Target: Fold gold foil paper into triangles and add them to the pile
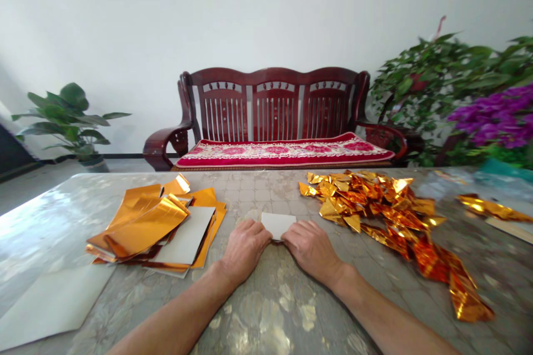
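Observation:
A small sheet of paper (278, 224), white side up, lies on the table between my two hands. My left hand (249, 247) has its fingers curled on the near left corner of the sheet. At the near right corner, my right hand (312, 248) grips it the same way. The paper's near edge looks folded or doubled, though the fingers hide part of it. To the left is a loose stack of gold foil paper (144, 222), some sheets showing their white backs. On the right lies a heap of folded gold foil pieces (387, 208).
The table (266, 310) has a patterned, glossy cover. A pale sheet (54, 302) lies at its near left. Clear plastic (445, 183) and another gold piece (493, 208) are at far right. Behind stand a wooden bench (275, 105), a potted plant (70, 122) and purple flowers (495, 116).

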Action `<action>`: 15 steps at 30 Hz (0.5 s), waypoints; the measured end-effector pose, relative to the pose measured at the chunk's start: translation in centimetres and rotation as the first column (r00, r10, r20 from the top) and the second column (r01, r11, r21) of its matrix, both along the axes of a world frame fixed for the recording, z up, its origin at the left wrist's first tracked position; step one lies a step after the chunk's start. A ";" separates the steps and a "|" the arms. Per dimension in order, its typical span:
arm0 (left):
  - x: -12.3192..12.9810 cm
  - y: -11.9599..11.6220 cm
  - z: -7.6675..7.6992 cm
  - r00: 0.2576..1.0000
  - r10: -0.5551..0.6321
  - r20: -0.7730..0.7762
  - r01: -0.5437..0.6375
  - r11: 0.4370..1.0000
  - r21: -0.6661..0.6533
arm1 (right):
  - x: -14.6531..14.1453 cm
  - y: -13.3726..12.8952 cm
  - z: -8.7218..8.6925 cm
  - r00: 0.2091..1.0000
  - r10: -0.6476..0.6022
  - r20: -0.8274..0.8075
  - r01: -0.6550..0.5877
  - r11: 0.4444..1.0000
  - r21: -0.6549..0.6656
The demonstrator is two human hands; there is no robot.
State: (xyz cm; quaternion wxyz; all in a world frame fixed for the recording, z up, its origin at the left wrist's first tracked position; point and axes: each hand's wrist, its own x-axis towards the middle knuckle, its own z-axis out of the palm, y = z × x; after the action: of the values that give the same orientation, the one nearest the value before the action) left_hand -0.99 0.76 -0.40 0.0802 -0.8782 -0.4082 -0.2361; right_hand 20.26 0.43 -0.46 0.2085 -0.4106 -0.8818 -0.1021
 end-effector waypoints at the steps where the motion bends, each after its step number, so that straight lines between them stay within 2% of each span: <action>1: 0.0 0.1 0.0 1.000 -0.004 0.004 0.004 1.000 -0.013 | 0.0 0.0 0.0 1.000 -0.007 -0.009 0.007 1.000 -0.017; 8: -0.2 0.3 -0.1 0.995 0.024 0.101 -0.005 0.984 -0.180 | -0.2 0.2 -0.1 0.992 0.003 -0.126 -0.020 0.991 -0.136; 15: 0.1 0.3 0.0 0.985 0.120 0.122 -0.077 0.948 -0.309 | -0.4 0.4 0.0 0.989 -0.086 -0.119 0.057 0.972 -0.227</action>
State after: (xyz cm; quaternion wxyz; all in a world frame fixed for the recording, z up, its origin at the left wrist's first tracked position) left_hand -0.90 1.05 -0.35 -0.0724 -0.8399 -0.4875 -0.2272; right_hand 19.87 0.87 -0.50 0.2136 -0.4685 -0.8571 0.0164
